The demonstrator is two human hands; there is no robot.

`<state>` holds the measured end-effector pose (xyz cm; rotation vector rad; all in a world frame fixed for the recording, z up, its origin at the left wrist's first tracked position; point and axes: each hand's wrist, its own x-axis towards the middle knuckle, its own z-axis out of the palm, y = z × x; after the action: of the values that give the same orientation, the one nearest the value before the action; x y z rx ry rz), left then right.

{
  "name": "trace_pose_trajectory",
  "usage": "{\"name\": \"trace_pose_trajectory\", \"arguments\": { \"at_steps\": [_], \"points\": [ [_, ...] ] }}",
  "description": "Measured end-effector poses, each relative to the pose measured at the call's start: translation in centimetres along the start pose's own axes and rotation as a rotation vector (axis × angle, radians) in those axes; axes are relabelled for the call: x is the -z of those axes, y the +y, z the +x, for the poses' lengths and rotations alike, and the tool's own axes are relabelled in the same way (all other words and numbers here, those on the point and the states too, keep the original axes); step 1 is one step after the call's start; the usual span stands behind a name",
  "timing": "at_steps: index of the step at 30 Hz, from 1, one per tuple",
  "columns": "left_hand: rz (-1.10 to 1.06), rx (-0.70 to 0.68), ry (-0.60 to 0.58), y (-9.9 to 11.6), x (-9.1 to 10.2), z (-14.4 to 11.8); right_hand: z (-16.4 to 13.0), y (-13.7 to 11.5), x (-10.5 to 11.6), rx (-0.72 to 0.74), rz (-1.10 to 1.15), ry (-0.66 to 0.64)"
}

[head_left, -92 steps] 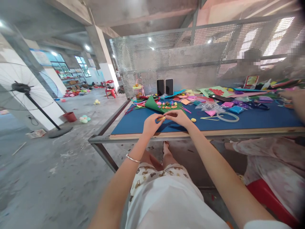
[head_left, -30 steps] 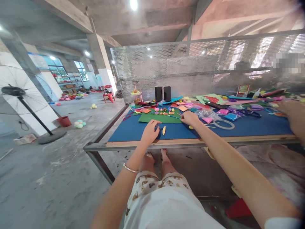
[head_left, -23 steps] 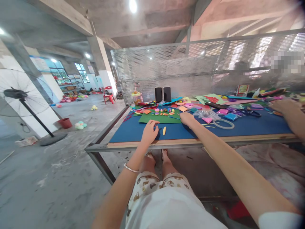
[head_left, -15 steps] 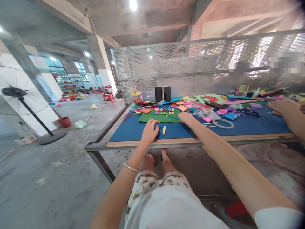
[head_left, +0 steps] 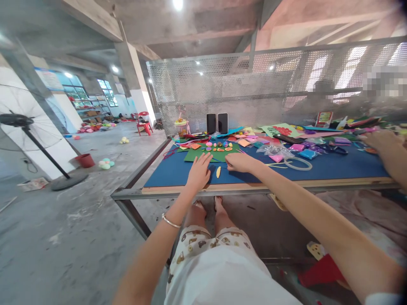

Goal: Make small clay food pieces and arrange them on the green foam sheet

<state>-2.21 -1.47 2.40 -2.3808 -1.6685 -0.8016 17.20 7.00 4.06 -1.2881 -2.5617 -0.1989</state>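
On the blue tabletop point(head_left: 178, 174) lies a small elongated yellow piece point(head_left: 218, 171), like a banana in shape, between my two hands. My left hand point(head_left: 199, 171) is to its left, palm down with fingers stretched out over the near edge of the green sheet point(head_left: 191, 156). Right of the yellow piece, my right hand point(head_left: 239, 162) is closed around a thin blue stick point(head_left: 218, 160), whose end points left toward my left hand. Several small coloured clay pieces point(head_left: 209, 148) stand in rows on the green sheet, beyond my hands.
Two phones point(head_left: 223, 123) lean upright at the back, near a decorated jar point(head_left: 182, 127). Clear plastic bags point(head_left: 273, 150), clay packets point(head_left: 308, 154) and a translucent ring point(head_left: 299, 164) lie to the right. Another person's hand point(head_left: 380, 142) is at the far right. A mesh screen point(head_left: 222, 93) stands behind.
My right hand has moved left and nearer to me with the blue stick, closer to the yellow piece. My left hand's fingers have straightened. The yellow piece stays on the table.
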Motion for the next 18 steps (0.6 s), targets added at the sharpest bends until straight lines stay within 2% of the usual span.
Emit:
{"name": "trace_pose_trajectory", "arguments": {
  "at_steps": [4, 9, 12, 18],
  "points": [
    [0.054, -0.010, -0.154, -0.3, 0.0, -0.5, -1.5, -1.9, 0.1, 0.034, -0.039, -0.068],
    [0.088, 0.015, -0.253, -0.2, -0.1, -0.4, -2.5, -3.1, 0.7, 0.057, -0.098, -0.082],
    [0.099, 0.012, -0.262, 0.0, -0.1, -0.1, -2.8, -3.0, 0.8, 0.073, -0.128, -0.078],
    [0.132, 0.032, -0.195, 0.3, -0.2, 0.8, -3.5, -2.7, 0.5, 0.131, -0.153, -0.060]
  ]
}}
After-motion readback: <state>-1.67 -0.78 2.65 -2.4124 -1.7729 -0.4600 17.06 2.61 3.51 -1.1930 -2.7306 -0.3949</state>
